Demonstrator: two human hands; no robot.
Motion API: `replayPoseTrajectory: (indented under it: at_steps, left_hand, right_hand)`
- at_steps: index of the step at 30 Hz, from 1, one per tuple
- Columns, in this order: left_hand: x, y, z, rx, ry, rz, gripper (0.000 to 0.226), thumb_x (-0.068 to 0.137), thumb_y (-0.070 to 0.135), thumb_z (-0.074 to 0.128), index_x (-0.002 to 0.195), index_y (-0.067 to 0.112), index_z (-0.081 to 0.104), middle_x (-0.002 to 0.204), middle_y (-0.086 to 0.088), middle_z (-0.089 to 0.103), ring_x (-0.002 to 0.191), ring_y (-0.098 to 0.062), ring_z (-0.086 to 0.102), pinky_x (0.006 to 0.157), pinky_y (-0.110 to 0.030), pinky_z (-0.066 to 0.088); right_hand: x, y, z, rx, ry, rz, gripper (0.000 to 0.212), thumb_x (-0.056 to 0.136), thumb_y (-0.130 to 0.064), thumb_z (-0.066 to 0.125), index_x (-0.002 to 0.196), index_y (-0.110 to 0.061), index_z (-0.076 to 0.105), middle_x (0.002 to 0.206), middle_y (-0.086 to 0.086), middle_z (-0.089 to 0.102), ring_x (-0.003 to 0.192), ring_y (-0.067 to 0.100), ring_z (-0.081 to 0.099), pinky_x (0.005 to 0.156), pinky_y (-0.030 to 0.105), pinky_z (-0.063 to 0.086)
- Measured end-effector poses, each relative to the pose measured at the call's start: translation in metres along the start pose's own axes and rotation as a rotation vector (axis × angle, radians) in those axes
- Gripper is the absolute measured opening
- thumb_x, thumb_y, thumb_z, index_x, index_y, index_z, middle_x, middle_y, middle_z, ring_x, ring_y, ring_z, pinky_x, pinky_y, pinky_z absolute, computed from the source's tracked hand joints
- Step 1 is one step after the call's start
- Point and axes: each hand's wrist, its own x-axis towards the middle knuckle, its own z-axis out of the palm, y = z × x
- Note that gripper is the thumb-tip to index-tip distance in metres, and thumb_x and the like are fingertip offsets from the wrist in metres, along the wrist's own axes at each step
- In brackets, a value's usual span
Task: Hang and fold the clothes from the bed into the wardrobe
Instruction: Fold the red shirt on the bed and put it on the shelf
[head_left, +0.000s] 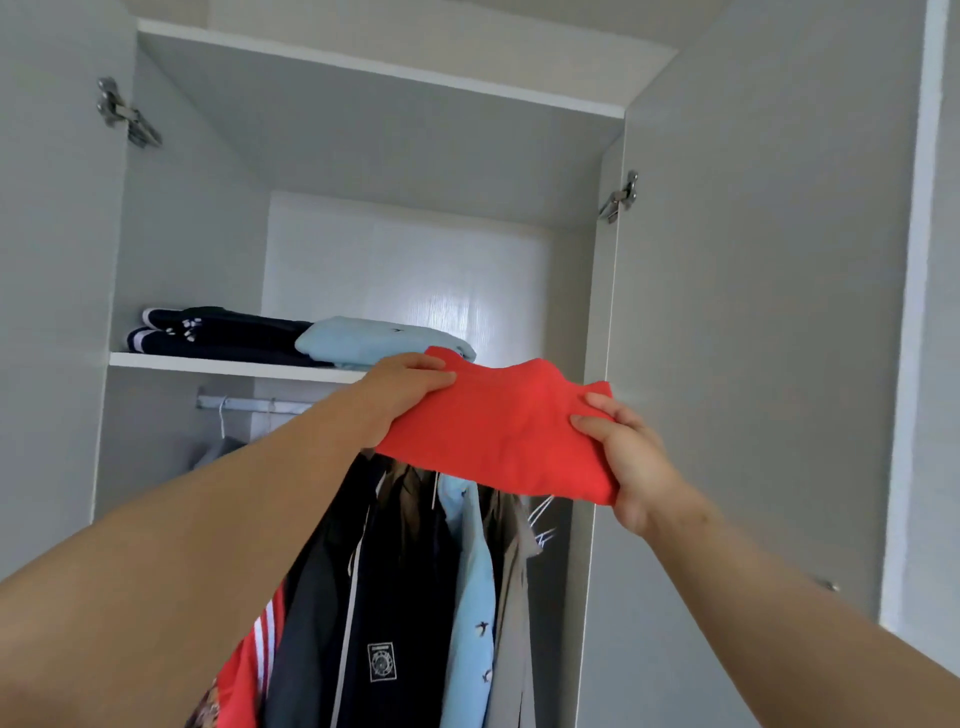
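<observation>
Late stage, judged | folded red cloth garment (509, 431) pinched at either end by left hand (410, 387) and right hand (623, 452), just before white wardrobe shelf (223, 364) | folded navy and pale-blue clothes (249, 332) laid on shelf, jackets (410, 571) hung below it | bed unseen

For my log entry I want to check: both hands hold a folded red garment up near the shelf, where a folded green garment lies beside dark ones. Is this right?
Not quite. The head view shows the folded garment on the shelf beside the dark clothes is light blue, not green. The rest holds: left hand and right hand hold the red garment near the shelf.
</observation>
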Motion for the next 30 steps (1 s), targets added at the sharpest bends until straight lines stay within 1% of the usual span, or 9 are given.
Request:
replayPoseTrajectory:
  at_steps: [4,11,17,19,21,23,25,27,30]
  left_hand:
    - [0.063,-0.004,-0.004,-0.028,-0.06,-0.052,0.001,0.088,0.025,0.062,0.089,0.024,0.062,0.083,0.003,0.06,0.071,-0.011,0.057,0.063,-0.023,0.046]
    - [0.183,0.001,-0.007,-0.165,-0.173,-0.014,0.015,0.083,0.02,0.068,0.097,0.021,0.062,0.093,-0.005,0.065,0.076,-0.019,0.063,0.061,-0.03,0.052]
    - [0.254,-0.01,0.027,-0.218,-0.12,0.078,0.017,0.085,0.009,0.065,0.101,0.007,0.058,0.092,-0.009,0.058,0.077,-0.018,0.056,0.063,-0.027,0.048]
    - [0.268,-0.02,0.035,-0.127,-0.044,0.103,0.012,0.085,0.009,0.065,0.094,0.011,0.057,0.081,-0.007,0.056,0.072,-0.019,0.056,0.066,-0.027,0.05]
    - [0.284,-0.033,0.038,0.084,0.095,0.181,0.017,0.084,0.014,0.063,0.101,0.015,0.061,0.089,-0.006,0.061,0.08,-0.021,0.059,0.077,-0.029,0.053]
    - [0.296,-0.043,0.037,0.318,0.217,0.312,0.019,0.085,0.016,0.058,0.103,0.02,0.064,0.101,0.0,0.063,0.086,-0.017,0.055,0.078,-0.023,0.043]
    - [0.304,-0.051,0.036,0.525,0.279,0.433,0.022,0.086,0.017,0.052,0.103,0.024,0.065,0.108,0.003,0.063,0.092,-0.016,0.053,0.077,-0.024,0.036]
    - [0.313,-0.061,0.034,0.789,0.331,0.549,0.025,0.087,0.021,0.051,0.107,0.026,0.063,0.113,0.003,0.063,0.104,-0.02,0.053,0.081,-0.03,0.037]
    - [0.325,-0.075,0.031,1.053,0.329,0.595,0.03,0.089,0.033,0.048,0.116,0.027,0.059,0.119,0.003,0.061,0.113,-0.019,0.051,0.091,-0.035,0.034]
  right_hand:
    - [0.068,0.009,0.021,0.0,0.025,-0.039,0.024,0.086,-0.001,0.058,0.089,-0.025,0.058,0.096,0.002,0.062,0.071,0.014,0.059,0.055,0.025,0.049]
    - [0.178,0.008,0.051,0.097,0.128,-0.122,0.026,0.088,0.006,0.051,0.082,-0.02,0.054,0.1,0.009,0.059,0.069,0.015,0.057,0.063,0.03,0.05]
    - [0.245,0.016,0.048,0.17,0.343,-0.179,0.035,0.086,0.016,0.042,0.074,-0.017,0.049,0.1,0.014,0.056,0.08,0.023,0.054,0.093,0.042,0.046]
    - [0.261,0.024,0.047,0.135,0.482,-0.209,0.039,0.086,0.015,0.038,0.071,-0.02,0.043,0.1,0.011,0.056,0.09,0.02,0.049,0.097,0.04,0.044]
    - [0.278,0.032,0.049,0.085,0.585,-0.264,0.037,0.086,0.011,0.033,0.07,-0.022,0.037,0.123,0.011,0.053,0.095,0.019,0.045,0.098,0.036,0.042]
    - [0.293,0.037,0.055,0.065,0.648,-0.271,0.028,0.087,0.006,0.033,0.076,-0.02,0.038,0.135,0.009,0.045,0.092,0.02,0.043,0.088,0.031,0.041]
    - [0.304,0.04,0.063,-0.033,0.709,-0.203,0.02,0.088,0.001,0.037,0.087,-0.019,0.04,0.129,0.011,0.042,0.088,0.023,0.041,0.081,0.029,0.038]
    - [0.316,0.045,0.07,-0.179,0.605,-0.164,0.018,0.088,0.0,0.042,0.083,-0.018,0.04,0.11,0.012,0.045,0.079,0.023,0.043,0.075,0.029,0.042]
    - [0.32,0.041,0.071,-0.357,0.109,-0.091,0.019,0.093,-0.011,0.051,0.077,-0.017,0.044,0.073,0.008,0.054,0.048,0.017,0.051,0.047,0.026,0.052]
